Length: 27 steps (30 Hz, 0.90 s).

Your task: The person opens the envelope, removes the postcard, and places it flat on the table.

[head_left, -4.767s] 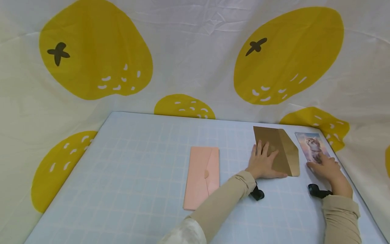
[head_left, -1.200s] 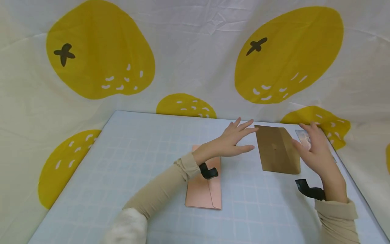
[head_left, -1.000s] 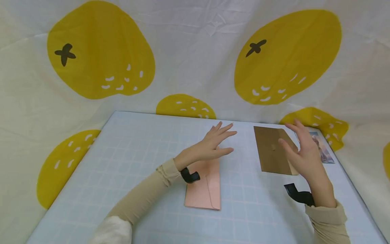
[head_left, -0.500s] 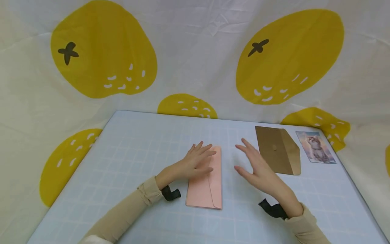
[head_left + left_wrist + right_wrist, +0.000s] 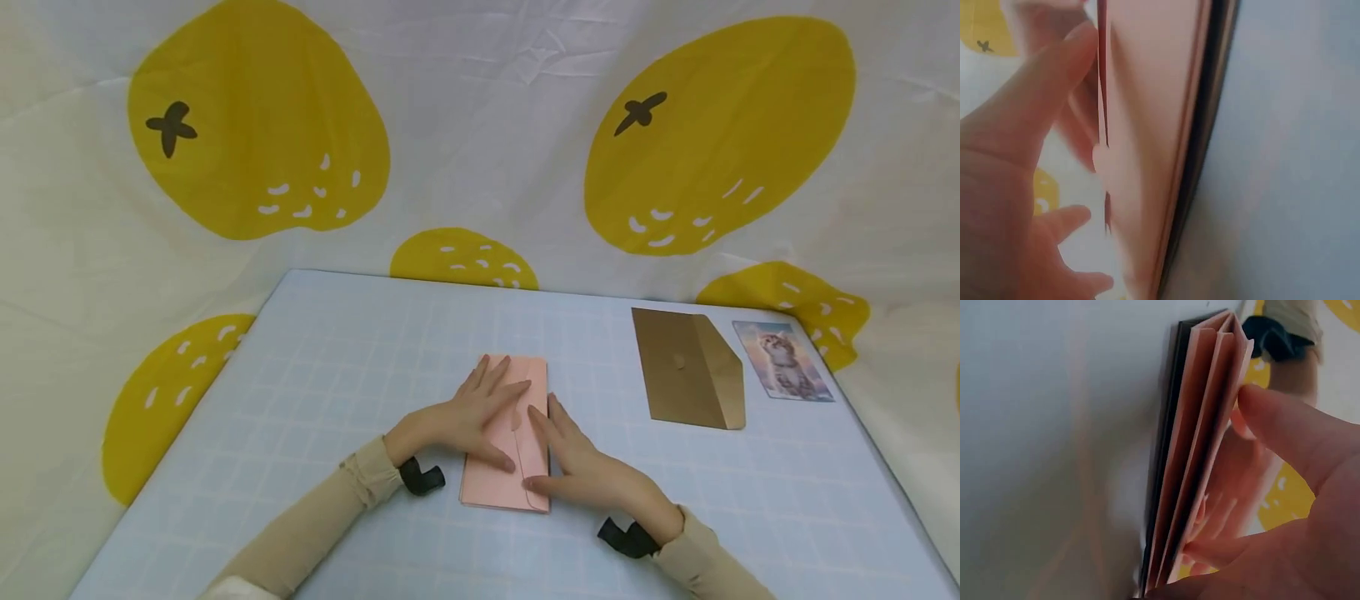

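A stack of pink envelopes (image 5: 491, 488) lies upright in the middle of the table, its flap seam and round tab on top. Across its upper left half spreads my left hand (image 5: 459, 418), fingers apart and straight, over the top envelope. My right hand (image 5: 588, 473) touches the stack's right edge, with thumb and index finger extended onto the top face. Seen edge-on in the right wrist view, several pink layers (image 5: 1200, 400) sit over a dark layer (image 5: 1175, 387). The left wrist view shows the pink top face (image 5: 1147, 94) close to my left thumb.
To the right lies a brown envelope (image 5: 667, 375) with its flap opened out to the right. Beside it, near the table's right edge, is a kitten picture card (image 5: 783, 362). A white curtain with yellow fruit prints (image 5: 262, 117) hangs behind the pale blue table (image 5: 337, 367).
Both hands have left the brown envelope and the kitten card and moved left to the pink stack. The left hand lowered onto it; the right came to its right edge.
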### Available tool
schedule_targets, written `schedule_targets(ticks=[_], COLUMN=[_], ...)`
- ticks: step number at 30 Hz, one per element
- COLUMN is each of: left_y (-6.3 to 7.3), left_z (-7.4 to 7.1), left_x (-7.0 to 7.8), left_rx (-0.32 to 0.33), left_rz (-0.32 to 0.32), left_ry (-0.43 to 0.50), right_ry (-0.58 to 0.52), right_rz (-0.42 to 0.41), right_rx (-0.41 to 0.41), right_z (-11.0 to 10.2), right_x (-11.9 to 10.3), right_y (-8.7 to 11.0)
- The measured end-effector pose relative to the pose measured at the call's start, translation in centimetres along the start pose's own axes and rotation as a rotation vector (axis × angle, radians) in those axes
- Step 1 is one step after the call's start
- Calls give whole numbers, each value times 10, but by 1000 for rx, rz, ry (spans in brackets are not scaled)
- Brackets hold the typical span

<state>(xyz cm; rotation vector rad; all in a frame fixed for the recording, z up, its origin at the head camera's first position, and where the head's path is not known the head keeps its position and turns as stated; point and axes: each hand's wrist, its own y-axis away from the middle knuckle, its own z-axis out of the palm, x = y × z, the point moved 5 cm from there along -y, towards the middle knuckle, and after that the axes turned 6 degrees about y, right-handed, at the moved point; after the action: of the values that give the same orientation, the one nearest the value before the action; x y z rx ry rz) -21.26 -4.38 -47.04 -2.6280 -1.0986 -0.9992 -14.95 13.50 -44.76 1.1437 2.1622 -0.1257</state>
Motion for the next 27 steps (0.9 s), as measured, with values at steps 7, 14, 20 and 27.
schedule_targets(ticks=[7, 14, 20, 27], left_y=[-12, -14, -13, -16], left_z=[-4, -3, -3, -4], left_x=[-15, -24, -26, -27], left_rx=[24, 81, 122, 121], left_rz=[-41, -20, 8, 8], left_ry=[7, -55, -112, -137], right_ry=[55, 105, 149, 193], right_rz=[-4, -30, -41, -46], right_rx=[-66, -84, -68, -64], right_z=[6, 11, 14, 14], right_x=[2, 2, 2, 2], right_y=[-2, -2, -2, -3])
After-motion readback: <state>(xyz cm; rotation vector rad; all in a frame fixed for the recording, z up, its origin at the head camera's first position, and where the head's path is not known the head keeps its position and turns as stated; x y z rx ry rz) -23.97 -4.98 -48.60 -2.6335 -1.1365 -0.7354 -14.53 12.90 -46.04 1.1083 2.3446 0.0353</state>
